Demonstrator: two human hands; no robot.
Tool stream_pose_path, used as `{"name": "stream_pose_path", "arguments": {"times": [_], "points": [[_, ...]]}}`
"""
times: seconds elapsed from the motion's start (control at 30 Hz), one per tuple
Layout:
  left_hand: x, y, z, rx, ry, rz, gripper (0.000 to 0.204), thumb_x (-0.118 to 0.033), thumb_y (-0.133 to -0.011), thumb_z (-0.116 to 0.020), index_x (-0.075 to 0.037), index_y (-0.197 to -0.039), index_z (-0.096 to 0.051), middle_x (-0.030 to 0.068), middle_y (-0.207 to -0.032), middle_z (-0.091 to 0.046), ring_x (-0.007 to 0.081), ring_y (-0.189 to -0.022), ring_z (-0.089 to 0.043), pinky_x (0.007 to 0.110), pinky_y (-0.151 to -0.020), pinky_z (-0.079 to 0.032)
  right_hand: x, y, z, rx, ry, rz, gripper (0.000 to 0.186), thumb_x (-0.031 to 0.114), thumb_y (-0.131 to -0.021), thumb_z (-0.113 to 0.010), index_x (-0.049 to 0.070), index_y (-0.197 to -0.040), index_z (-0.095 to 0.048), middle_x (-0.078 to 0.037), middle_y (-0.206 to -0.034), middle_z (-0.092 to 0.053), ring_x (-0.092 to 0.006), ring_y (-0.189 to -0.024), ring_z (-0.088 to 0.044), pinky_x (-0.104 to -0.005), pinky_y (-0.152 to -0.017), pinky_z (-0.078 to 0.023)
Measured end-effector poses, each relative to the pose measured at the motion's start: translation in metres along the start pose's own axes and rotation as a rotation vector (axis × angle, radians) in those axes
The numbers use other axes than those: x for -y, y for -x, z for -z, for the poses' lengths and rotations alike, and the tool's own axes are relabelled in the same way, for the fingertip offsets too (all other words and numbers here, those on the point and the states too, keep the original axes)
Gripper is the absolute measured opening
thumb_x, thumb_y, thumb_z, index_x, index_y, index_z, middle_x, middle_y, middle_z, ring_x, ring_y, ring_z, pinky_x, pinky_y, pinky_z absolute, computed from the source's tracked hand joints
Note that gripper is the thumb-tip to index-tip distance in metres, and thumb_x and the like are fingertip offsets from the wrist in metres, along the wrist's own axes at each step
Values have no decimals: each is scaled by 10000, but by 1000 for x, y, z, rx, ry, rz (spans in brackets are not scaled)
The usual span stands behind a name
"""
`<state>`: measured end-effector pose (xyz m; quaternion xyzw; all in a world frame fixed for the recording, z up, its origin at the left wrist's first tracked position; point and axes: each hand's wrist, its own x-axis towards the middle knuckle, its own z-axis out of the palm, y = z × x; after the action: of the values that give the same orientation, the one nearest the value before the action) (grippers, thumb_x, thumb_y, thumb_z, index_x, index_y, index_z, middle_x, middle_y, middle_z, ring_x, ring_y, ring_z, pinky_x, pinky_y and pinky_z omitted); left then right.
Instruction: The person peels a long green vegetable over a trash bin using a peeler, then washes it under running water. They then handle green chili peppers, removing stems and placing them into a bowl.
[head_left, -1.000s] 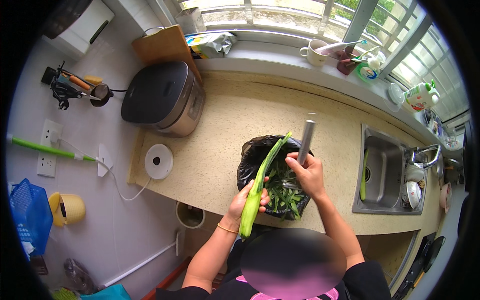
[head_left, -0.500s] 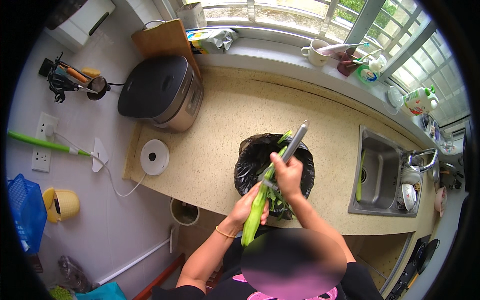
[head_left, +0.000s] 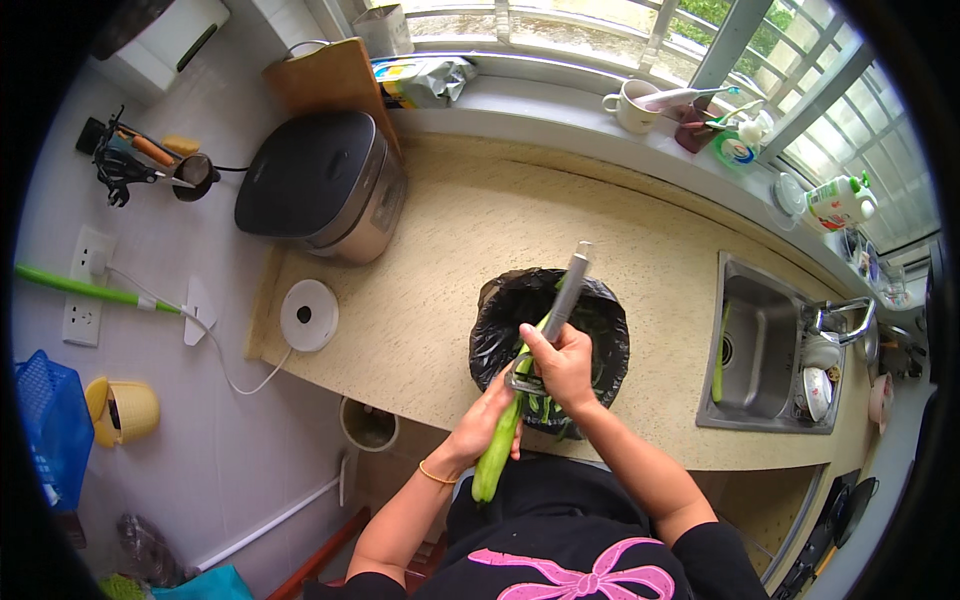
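My left hand is wrapped round a long, slim green vegetable, which slants with its near end towards my body. In my right hand is a peeler with a grey handle pointing away from me. Its metal head lies across the vegetable, close to my left fingers. Both hands are over a bin lined with a black plastic bag. Green peelings lie in the bag, partly hidden by my hands.
On the counter stand a dark-lidded rice cooker and a round white device. To the right, a steel sink holds another long green vegetable and bowls. Cups and bottles line the windowsill.
My right hand and the peeler have moved left and towards me along the vegetable. The vegetable's near end has shifted slightly left. My head no longer covers the shirt front.
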<state>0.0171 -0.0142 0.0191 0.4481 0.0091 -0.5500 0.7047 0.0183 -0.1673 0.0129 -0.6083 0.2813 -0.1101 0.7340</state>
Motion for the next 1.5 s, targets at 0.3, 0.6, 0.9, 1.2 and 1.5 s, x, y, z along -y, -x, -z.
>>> {"name": "stream_pose_path", "arguments": {"times": [0.3, 0.6, 0.9, 1.2, 1.5], "points": [[2, 7, 2, 120, 67, 17, 546, -332, -918, -352, -163, -1376, -109, 81, -621, -413, 160, -465, -443, 280, -420, -456, -22, -55, 33, -313, 39, 150, 226, 191, -804, -625, 52, -649, -535, 28, -525, -477, -45, -416, -406, -206, -385, -321], [-6, 24, 10, 159, 253, -31, 468, -322, -939, -265, -159, -1356, -130, 92, -619, -422, 178, -494, -477, 312, -474, -480, -2, -54, 61, -349, -12, 160, 285, 232, -781, -645, 76, -598, -490, 30, -524, -470, -44, -413, -396, -208, -396, -316], [9, -21, -7, 47, 211, 17, 369, -353, -940, -198, -97, -1137, -375, 110, -607, -480, 227, -494, -532, 348, -527, -500, 5, 24, 2, 94, -23, -49, 291, 226, -777, -657, 57, -580, -526, 18, -527, -512, -39, -438, -429, -203, -400, -332], [17, -14, -5, 233, 396, 81, 463, -376, -939, -200, -183, -1358, -166, 74, -550, -423, 194, -461, -474, 309, -512, -456, -14, -49, 53, -368, -2, 159, 301, 210, -787, -641, 62, -569, -495, 39, -538, -471, -49, -488, -398, -234, -450, -339], [9, 18, 13, 353, 694, 81, 472, -455, -928, -205, -244, -1350, -192, 39, -567, -402, 148, -458, -463, 290, -502, -459, 8, -74, 74, -508, -95, 299, 342, 241, -791, -639, 80, -543, -466, 42, -526, -439, -43, -457, -374, -214, -423, -299]]}}
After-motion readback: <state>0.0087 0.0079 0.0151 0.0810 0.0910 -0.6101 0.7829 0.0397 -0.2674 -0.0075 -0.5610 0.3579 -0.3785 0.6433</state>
